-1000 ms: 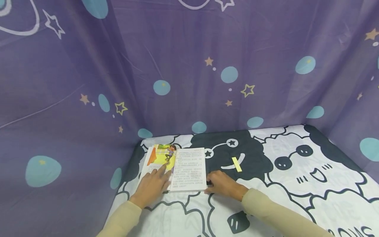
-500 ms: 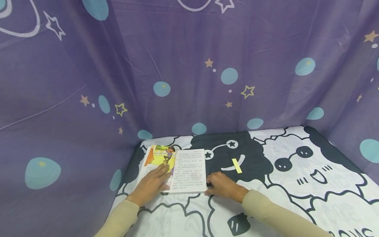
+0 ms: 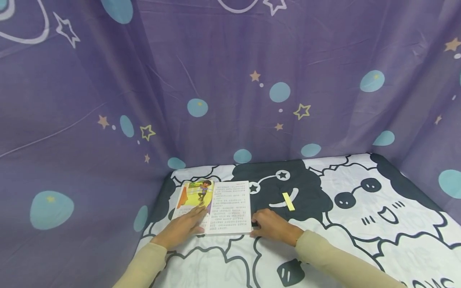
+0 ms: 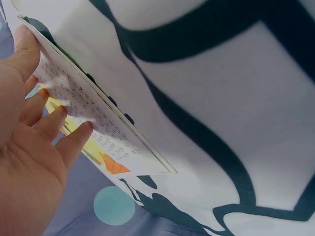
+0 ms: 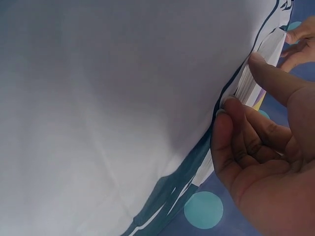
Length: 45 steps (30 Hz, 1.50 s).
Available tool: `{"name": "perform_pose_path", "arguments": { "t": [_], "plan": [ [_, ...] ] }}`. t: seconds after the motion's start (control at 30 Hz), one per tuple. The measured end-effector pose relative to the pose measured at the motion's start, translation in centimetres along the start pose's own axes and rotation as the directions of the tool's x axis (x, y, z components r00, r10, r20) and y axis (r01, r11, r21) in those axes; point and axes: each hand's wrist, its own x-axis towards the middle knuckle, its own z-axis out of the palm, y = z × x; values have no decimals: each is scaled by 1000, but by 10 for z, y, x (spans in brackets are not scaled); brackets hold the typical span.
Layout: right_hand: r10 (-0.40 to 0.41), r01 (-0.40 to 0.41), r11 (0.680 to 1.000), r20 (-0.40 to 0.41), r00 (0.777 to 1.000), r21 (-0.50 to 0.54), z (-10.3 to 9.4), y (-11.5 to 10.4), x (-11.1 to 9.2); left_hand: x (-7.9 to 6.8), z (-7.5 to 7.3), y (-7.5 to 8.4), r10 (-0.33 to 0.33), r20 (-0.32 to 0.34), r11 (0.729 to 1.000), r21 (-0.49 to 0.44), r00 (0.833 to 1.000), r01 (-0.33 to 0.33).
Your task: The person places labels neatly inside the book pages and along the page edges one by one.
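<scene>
An open book lies on the printed cloth, with a coloured picture on its left page and rows of text on its right. My left hand rests on the lower part of the left page. In the left wrist view its fingers reach out over the text, with the thumb at the book's lower edge. At the book's right edge, my right hand holds the page block. The right wrist view has the thumb against the stacked page edges and the other fingers curled beside them.
A small yellow strip lies on the cloth right of the book. The white and black cartoon-print cloth covers the surface. A purple curtain with stars and dots hangs behind it and along both sides.
My left hand has slid down the left page toward me, uncovering more of the picture. That page's outer edge has shifted slightly. The right hand has stayed at the right edge.
</scene>
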Motion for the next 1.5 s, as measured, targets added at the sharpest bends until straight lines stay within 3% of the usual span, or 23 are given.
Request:
{"name": "perform_pose_path", "arguments": {
  "t": [0.27,0.4,0.53,0.67,0.87,1.17,1.5],
  "plan": [
    [-74,75,997,34,997,-16,-9,7,-1,-2,3,-4,-34,15,999,-40,999,34],
    [-73,74,997,41,996,-22,-16,13,-3,-3,4,-5,-32,6,998,-49,999,32],
    [-100,98,994,-28,995,-42,-24,24,-5,-4,4,-6,-35,1,998,-58,999,35],
    [-151,136,982,-115,982,-132,-35,40,-9,-5,4,-6,-47,2,996,-77,999,47],
    [-150,111,975,-198,969,-191,-51,71,-17,-5,5,-7,-49,-2,995,-85,999,48],
    [-48,16,978,-148,988,-206,-62,105,-31,-4,6,-5,-36,4,997,-69,999,36],
    [-150,122,969,-124,981,-214,-70,115,-35,-3,6,-7,-36,-8,998,-54,999,36]
  ]
}}
